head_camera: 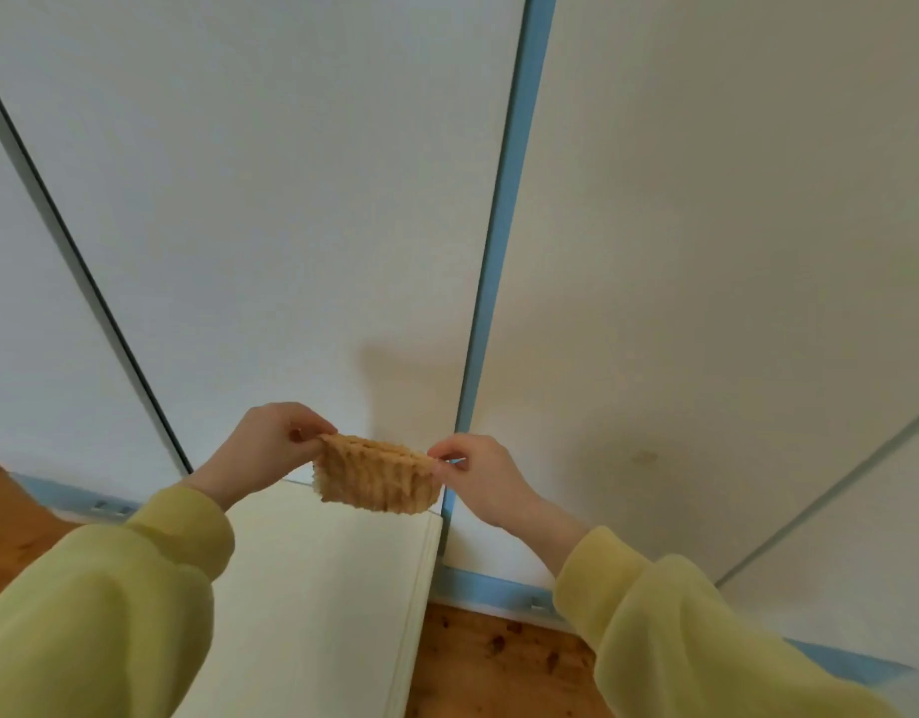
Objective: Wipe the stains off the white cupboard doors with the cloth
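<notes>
A small tan, nubby cloth [377, 476] hangs stretched between my two hands in front of the white cupboard doors. My left hand [263, 448] pinches its left top corner, and my right hand [480, 474] pinches its right top corner. Behind it rises a white cupboard door [270, 199], with another white door [732, 251] to the right. A faint brownish stain [645, 457] marks the right door, just right of my right hand. Both sleeves are pale yellow.
A blue vertical strip [509, 209] divides the two doors, and a blue rail [493, 588] runs along their base. A cream panel [333, 588] lies under the cloth. Wooden floor [498, 665] shows at the bottom and far left.
</notes>
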